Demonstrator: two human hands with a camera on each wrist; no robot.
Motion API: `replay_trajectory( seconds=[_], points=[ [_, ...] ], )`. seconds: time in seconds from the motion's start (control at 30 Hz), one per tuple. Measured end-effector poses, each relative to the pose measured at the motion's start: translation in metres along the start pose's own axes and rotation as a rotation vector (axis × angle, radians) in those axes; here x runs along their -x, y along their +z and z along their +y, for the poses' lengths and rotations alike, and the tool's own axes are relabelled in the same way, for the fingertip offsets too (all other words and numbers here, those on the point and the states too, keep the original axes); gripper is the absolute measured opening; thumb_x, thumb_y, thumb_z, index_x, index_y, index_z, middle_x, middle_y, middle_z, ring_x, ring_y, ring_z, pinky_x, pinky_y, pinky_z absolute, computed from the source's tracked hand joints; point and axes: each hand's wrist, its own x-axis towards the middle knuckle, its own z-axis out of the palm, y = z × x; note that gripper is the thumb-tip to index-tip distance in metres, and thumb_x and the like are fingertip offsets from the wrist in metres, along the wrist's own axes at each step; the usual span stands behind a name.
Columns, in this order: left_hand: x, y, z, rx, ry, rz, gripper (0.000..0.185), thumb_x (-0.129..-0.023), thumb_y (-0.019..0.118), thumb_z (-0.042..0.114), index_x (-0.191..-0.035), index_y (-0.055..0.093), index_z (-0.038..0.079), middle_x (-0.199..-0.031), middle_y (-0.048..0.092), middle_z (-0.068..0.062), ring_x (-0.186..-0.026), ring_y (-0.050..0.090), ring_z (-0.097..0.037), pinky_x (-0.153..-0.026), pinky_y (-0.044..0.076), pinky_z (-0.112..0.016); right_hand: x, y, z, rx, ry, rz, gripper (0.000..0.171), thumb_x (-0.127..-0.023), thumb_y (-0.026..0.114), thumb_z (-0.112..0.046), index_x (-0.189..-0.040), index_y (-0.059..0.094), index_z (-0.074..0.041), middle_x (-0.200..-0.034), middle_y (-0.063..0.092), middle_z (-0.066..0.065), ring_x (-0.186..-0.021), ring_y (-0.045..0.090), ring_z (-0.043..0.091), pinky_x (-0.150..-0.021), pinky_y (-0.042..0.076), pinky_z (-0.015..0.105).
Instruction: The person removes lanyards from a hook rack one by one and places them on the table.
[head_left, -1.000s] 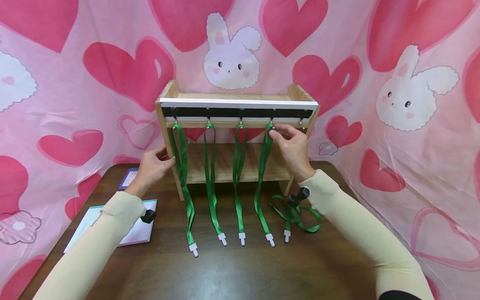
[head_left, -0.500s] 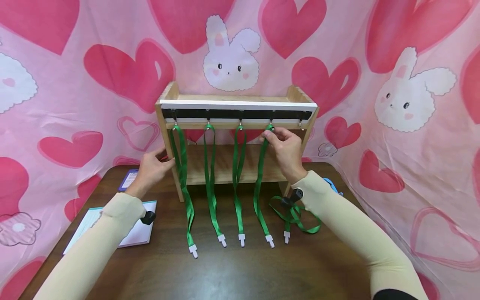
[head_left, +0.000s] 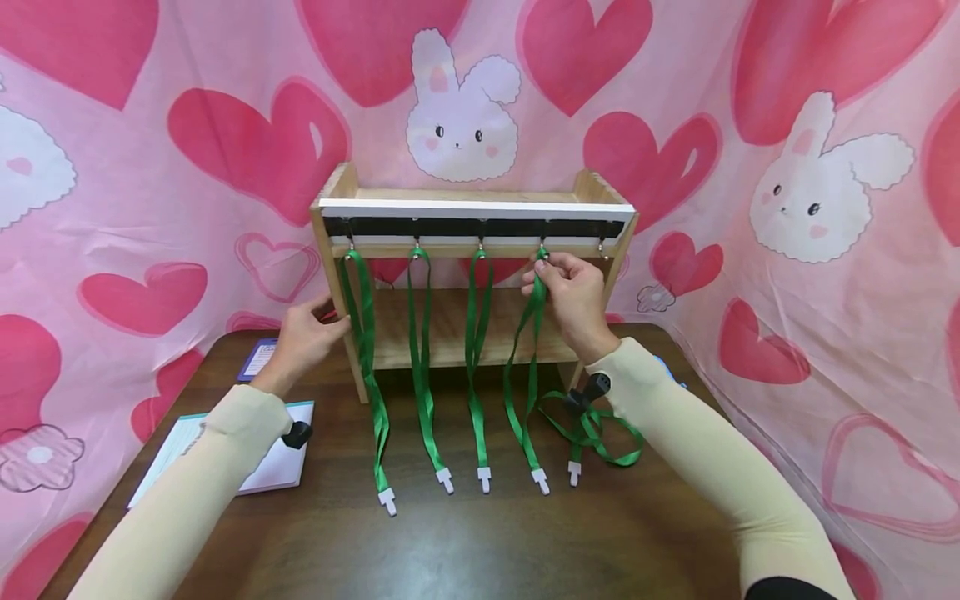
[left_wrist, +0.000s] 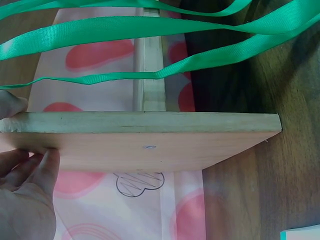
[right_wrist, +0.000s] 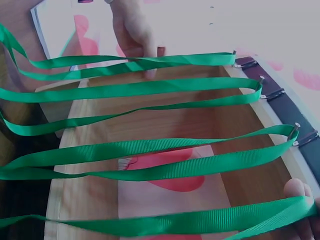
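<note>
Green woven lanyard (head_left: 525, 367), the fourth from the left on the rack, hangs by its loop from a small metal hook (head_left: 542, 247) under the rack's black strip. Our right hand (head_left: 567, 296) pinches the strap just below that hook, fingers curled on the ribbon, so we judge the hanging of this one nearly finished but not let go. Three more green lanyards (head_left: 420, 367) already hang from the hooks to its left, their white plastic clips lying on the dark wooden table (head_left: 465, 542). A fifth green lanyard (head_left: 592, 429) lies coiled on the table by the rack's right foot, and the rightmost hook (head_left: 602, 246) is bare; that one seems to be what remains.

Our left hand (head_left: 303, 337) grips the left upright of the small wooden shelf rack (head_left: 480, 196), thumb in front and fingers behind, steadying it.

The rack stands at the table's far edge, close against the pink heart-and-rabbit cloth (head_left: 787, 208), so there is little room behind or beside it. The front of the table is open. A white pad with a teal border (head_left: 277, 462) lies near the left edge, a purple card (head_left: 258, 357) behind it.
</note>
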Motion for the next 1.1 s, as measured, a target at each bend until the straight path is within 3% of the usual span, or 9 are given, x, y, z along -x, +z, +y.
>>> replay_trajectory(
  seconds=[0.63, 1.1],
  points=[
    [0.0, 0.001, 0.0, -0.007, -0.016, -0.009, 0.062, -0.098, 0.067, 0.025, -0.153, 0.044, 0.005, -0.146, 0.057, -0.023, -0.133, 0.058, -0.037, -0.105, 0.05, -0.046, 0.002, -0.009, -0.006, -0.107, 0.046, -0.1, 0.038, -0.097, 0.054, 0.005, -0.129, 0.052, 0.024, -0.067, 0.072, 0.003, -0.058, 0.07, 0.009, -0.06, 0.064, 0.028],
    [-0.001, 0.001, -0.002, -0.028, 0.003, 0.002, 0.061, -0.098, 0.067, 0.027, -0.152, 0.046, 0.006, -0.143, 0.06, -0.023, -0.13, 0.06, -0.037, -0.103, 0.052, -0.046, 0.0, -0.013, -0.013, -0.097, 0.082, -0.092, 0.031, -0.097, 0.056, 0.004, -0.122, 0.059, 0.022, -0.065, 0.073, 0.001, -0.055, 0.069, 0.009, -0.059, 0.064, 0.028]
  ],
)
